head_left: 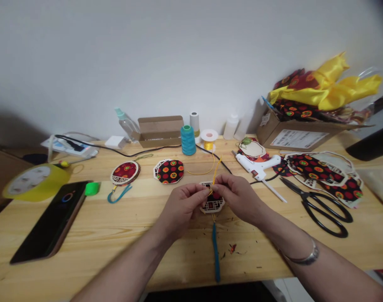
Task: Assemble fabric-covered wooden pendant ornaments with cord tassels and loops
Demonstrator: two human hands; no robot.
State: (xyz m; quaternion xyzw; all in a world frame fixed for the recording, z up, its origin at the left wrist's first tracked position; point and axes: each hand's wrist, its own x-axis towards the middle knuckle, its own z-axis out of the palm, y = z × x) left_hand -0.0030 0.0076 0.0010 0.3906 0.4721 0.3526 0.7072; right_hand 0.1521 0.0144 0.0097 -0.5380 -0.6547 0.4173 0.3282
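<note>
In the middle of the wooden table, my left hand (188, 202) and my right hand (238, 193) meet over a lattice-framed fabric ornament (214, 204). Both sets of fingertips pinch a yellow cord (217, 167) whose free end sticks up past the ornament's top. From the ornament's lower edge a blue tassel (215, 256) hangs down toward me across the tabletop. Part of the ornament is hidden by my fingers. Just beyond my left hand lies a black flowered fabric piece (170, 171) on a pale frame. Further left is a round red ornament (125, 173) with a blue loop.
A white glue gun (256, 165) and black scissors (317, 205) lie to the right, near stacked fabric pieces (323, 172). Blue thread (188, 140) and a yellow cord spool (209, 136) stand behind. A cardboard box (298, 134) is back right; a phone (51, 224) and tape roll (34, 182) are left.
</note>
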